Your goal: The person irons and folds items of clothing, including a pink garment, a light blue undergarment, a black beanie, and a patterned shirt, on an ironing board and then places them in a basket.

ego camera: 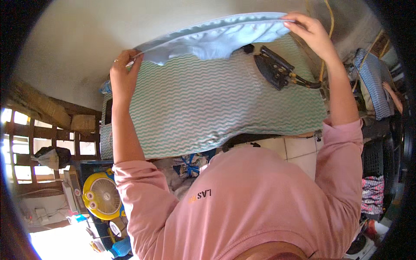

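A light blue cloth (208,39), perhaps a garment, is stretched by its upper edge between my two hands. My left hand (125,68) pinches one end at the far left, and my right hand (307,31) grips the other end at the far right. The cloth hangs in loose folds over the far part of a padded ironing surface (195,104) covered in green and white zigzag fabric. A black clothes iron (274,68) rests on that cover, below my right hand and apart from it. Its thick cord (305,83) runs off to the right.
A yellow fan (102,195) with cartoon eyes stands at the lower left, near a blue bottle (120,248). Bundled cloth (188,165) lies below the near edge. At the right, another person's hand (391,94) is by a second patterned board (373,81); a black basket (372,159) is nearer.
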### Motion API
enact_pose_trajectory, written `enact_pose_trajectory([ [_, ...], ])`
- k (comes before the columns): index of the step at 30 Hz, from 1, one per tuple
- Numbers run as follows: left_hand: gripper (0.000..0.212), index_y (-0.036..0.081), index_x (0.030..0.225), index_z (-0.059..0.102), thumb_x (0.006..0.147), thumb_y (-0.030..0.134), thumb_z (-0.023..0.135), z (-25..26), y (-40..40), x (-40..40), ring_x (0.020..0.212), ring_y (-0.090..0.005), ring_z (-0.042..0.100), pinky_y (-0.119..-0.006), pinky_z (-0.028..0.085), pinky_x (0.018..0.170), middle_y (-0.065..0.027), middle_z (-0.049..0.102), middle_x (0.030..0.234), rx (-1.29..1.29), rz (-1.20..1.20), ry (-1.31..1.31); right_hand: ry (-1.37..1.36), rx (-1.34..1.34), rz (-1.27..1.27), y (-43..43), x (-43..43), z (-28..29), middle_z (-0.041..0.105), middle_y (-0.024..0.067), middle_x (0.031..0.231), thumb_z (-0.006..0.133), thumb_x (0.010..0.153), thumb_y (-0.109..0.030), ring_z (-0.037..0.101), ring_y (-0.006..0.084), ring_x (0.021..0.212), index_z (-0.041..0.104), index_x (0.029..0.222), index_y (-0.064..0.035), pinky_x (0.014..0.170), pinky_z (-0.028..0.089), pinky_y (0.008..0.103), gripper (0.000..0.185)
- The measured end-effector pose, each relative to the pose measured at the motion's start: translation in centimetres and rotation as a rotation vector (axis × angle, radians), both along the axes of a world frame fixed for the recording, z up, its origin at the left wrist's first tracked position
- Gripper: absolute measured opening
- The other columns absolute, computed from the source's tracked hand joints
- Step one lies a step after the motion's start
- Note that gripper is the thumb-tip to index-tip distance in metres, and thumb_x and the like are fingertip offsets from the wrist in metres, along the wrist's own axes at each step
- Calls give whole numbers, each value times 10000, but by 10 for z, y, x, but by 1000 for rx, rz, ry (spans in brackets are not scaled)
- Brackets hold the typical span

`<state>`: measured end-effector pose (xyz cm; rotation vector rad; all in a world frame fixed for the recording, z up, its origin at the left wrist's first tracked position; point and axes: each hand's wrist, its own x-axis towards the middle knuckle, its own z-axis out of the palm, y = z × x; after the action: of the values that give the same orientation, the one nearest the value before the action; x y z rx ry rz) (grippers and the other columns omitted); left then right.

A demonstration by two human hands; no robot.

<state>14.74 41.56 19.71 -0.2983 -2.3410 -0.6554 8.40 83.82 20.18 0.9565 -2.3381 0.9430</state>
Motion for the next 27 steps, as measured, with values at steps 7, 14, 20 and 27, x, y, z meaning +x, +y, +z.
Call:
enact_pose_trajectory([
  [7, 138, 0, 905, 586, 781, 60, 576, -15, -48, 39, 729, -72, 500, -199, 407, 669, -16, 559, 760, 341, -217, -470, -343, -27, 172, -25, 19, -10, 585, 26, 944, 532, 813, -124, 509, 95, 868, 572, 1015, -25, 784, 387, 230, 229],
  [14, 220, 53, 1001, 575, 787, 99, 548, -72, -60, -18, 685, -102, 517, -223, 416, 646, -39, 577, 744, 263, -146, -421, -403, 98, 16, -71, -21, -72, 584, 44, 970, 537, 801, -128, 521, 131, 867, 558, 1006, -41, 758, 405, 257, 224],
  [20, 143, 75, 873, 584, 738, 80, 536, -160, -62, -25, 705, -291, 534, -360, 421, 639, -126, 578, 752, -79, 41, -107, -107, 181, 58, -85, -27, -139, 581, 133, 823, 546, 742, -74, 558, 281, 776, 549, 854, -16, 681, 427, 334, 126],
  [27, 105, 39, 823, 541, 737, -12, 507, -232, -32, 89, 745, -300, 522, -378, 414, 652, -110, 563, 800, 41, 124, -241, -416, 422, 148, -60, 52, -189, 550, 121, 807, 540, 723, -58, 500, 313, 799, 543, 839, -29, 706, 396, 372, 119],
])
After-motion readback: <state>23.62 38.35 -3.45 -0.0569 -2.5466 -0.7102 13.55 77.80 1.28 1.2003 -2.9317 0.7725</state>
